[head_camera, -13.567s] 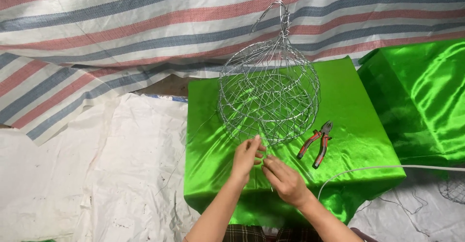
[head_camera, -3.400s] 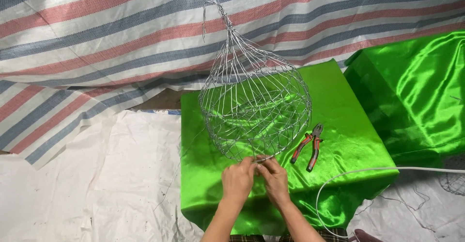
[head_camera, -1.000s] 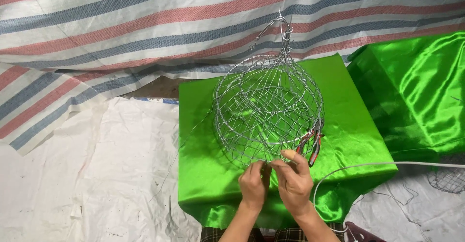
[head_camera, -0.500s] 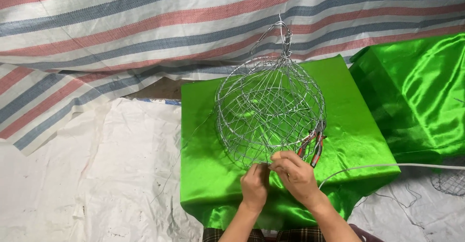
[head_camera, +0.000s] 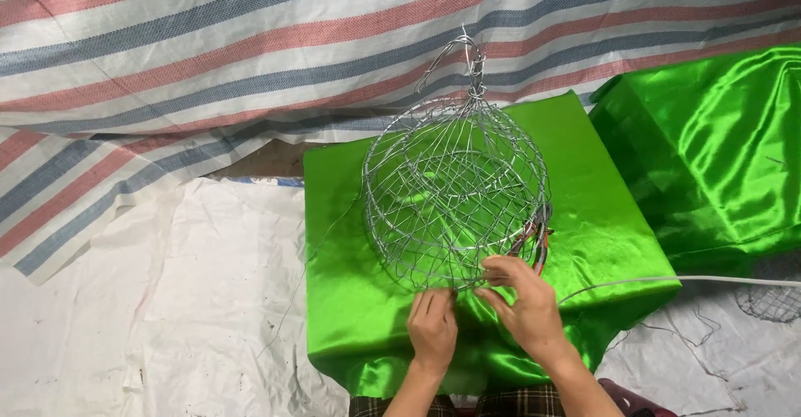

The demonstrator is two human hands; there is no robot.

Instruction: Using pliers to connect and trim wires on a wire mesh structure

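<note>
White sheet: the white sheet (head_camera: pixel 167 300) covers the floor to my left, under the striped tarp (head_camera: pixel 209 50).
Left grip: my left hand (head_camera: pixel 432 329) has its fingers close together, the tips up against the bottom edge of the wire frame (head_camera: pixel 455 192); I cannot tell whether they pinch a strand.
Frame: it stands on the green-draped table (head_camera: pixel 350 300), round mesh body, hook tilted up and away from me.
Right grip: my right hand (head_camera: pixel 524 304) is nearly closed, thumb and fingertips nipped on a wire at the frame's lower right edge.
Pliers: the red-handled pliers (head_camera: pixel 534 242) lie just beyond my right hand, mostly hidden behind the mesh.
Cable: a white cable (head_camera: pixel 667 281) runs off to the right.
Step in hand: I judge I am working 1 wire joint at the bottom edge by hand.
Next move calls for: the frame kept steady by my left while my right keeps its pinch.
Changed: 13.6 s ago the pliers lay clear to the right of the frame; now the frame sits nearly over them.
</note>
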